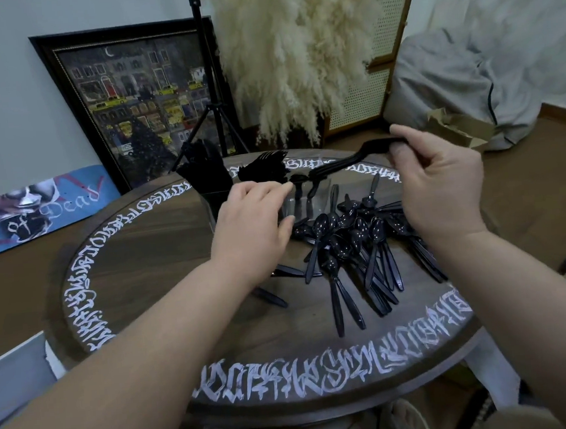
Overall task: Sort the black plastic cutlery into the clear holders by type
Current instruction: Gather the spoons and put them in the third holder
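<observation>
A bunch of black plastic forks point(345, 163) hangs above the far side of the round dark wooden table with white lettering point(153, 290), tines down over a clear plastic holder point(302, 203) whose walls I can barely make out. My right hand point(440, 183) pinches the handles, fingers curled. My left hand point(255, 223) reaches toward the holder, fingers loosely bent; whether it touches anything I cannot tell. Black plastic spoons point(350, 243) lie heaped beneath. Another holder of black cutlery point(205, 173) stands left.
</observation>
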A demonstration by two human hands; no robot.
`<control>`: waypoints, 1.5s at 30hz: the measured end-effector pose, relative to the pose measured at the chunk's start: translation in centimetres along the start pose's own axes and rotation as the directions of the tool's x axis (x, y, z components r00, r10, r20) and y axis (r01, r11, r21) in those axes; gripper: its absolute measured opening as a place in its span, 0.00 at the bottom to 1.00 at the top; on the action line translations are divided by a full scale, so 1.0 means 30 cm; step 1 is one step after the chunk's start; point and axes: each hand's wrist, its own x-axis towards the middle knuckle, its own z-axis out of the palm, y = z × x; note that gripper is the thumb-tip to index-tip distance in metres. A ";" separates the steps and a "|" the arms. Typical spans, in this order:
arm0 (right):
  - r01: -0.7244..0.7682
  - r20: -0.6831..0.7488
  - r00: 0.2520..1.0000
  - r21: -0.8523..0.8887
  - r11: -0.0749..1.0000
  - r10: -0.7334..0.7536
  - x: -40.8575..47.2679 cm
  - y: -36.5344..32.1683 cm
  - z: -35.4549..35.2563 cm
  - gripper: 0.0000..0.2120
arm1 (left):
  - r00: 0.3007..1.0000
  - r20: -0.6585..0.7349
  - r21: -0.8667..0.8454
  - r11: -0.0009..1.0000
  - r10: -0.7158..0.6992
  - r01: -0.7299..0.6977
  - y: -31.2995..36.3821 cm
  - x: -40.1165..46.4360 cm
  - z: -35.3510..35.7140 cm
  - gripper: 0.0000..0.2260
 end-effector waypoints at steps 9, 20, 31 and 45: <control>0.418 0.165 0.908 -0.305 0.856 -0.385 0.181 0.116 0.177 0.12 | 0.980 0.126 0.376 0.906 0.157 -0.194 -0.014 0.223 0.055 0.20; 0.343 0.573 0.815 -0.348 0.873 -0.092 0.117 0.250 0.287 0.20 | 0.973 0.126 0.402 0.887 0.192 -0.227 -0.054 0.216 0.142 0.22; 0.365 0.651 0.759 -0.384 0.848 -0.032 0.039 0.205 0.211 0.29 | 0.968 0.013 0.326 0.914 0.251 -0.241 -0.070 0.155 0.150 0.25; 0.235 0.793 0.580 -0.383 0.894 0.187 -0.256 0.071 0.234 0.27 | 0.803 0.380 0.216 0.888 -0.459 0.405 -0.258 -0.198 0.098 0.33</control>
